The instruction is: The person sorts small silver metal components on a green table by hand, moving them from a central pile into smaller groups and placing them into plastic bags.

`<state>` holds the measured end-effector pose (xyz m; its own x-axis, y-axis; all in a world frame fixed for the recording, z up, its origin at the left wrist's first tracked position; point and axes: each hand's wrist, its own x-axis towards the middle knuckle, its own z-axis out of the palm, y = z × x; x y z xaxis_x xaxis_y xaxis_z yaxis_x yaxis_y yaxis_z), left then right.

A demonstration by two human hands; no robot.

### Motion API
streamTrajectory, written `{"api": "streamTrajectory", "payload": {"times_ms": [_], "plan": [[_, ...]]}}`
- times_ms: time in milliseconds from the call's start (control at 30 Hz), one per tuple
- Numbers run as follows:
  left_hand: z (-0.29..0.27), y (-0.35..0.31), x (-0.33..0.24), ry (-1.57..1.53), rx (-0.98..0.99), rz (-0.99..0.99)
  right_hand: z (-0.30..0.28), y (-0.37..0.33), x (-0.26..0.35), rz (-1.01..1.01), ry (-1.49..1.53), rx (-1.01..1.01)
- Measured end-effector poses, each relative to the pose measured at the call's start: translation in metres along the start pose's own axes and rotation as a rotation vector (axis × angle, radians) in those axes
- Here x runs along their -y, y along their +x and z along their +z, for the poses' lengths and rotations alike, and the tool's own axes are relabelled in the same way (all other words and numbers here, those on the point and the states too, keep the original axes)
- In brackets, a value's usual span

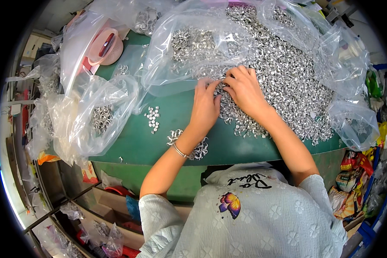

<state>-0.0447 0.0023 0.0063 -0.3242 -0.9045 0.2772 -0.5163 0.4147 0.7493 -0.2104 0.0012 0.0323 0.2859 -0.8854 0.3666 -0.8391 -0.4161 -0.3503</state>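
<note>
Grip of left hand (204, 104) and right hand (247, 91) — clamped or not, I cannot tell — meets over silvery metal pieces (288, 81) heaped on the green counter (137, 145), seemingly so both reach the same few.

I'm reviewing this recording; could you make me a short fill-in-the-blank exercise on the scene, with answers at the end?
1. The left hand and right hand are close together at a pile of small silver pieces on a ____ tabletop.
2. A bracelet circles the person's ____ wrist.
3. The pale shirt bears a colourful winged insect, a ____.
4. The bowl stands toward the picture's upper ____ corner.

Missing words: green; left; butterfly; left
</note>
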Motion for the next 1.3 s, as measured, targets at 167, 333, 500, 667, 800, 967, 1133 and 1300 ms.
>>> {"api": "streamTrajectory", "payload": {"times_ms": [167,333,500,667,800,967,1133,1300], "plan": [[-0.014,-0.002,0.002,-0.118,-0.038,-0.035,-0.024,-0.004,-0.011,0.077,0.142,-0.072],[-0.017,0.004,-0.022,-0.472,0.139,-0.204,-0.048,-0.018,0.000,0.245,0.396,-0.051],[-0.017,0.005,-0.031,-0.718,0.196,-0.480,-0.043,-0.013,0.006,0.319,0.485,0.133],[-0.051,-0.026,-0.006,-0.842,-0.056,-0.589,-0.036,-0.015,0.015,0.336,0.605,0.111],[-0.100,-0.064,0.011,-0.564,-0.362,-0.519,-0.022,-0.023,0.014,0.074,0.355,0.097],[-0.184,-0.063,0.047,-0.270,-0.913,-0.406,-0.010,-0.029,0.031,-0.201,0.204,0.237],[-0.154,-0.066,0.021,-0.092,-0.889,-0.401,-0.003,-0.040,0.020,-0.258,0.007,0.290],[-0.105,-0.079,-0.005,0.083,-0.284,-0.185,-0.013,-0.053,0.004,-0.193,-0.017,0.159]]}}
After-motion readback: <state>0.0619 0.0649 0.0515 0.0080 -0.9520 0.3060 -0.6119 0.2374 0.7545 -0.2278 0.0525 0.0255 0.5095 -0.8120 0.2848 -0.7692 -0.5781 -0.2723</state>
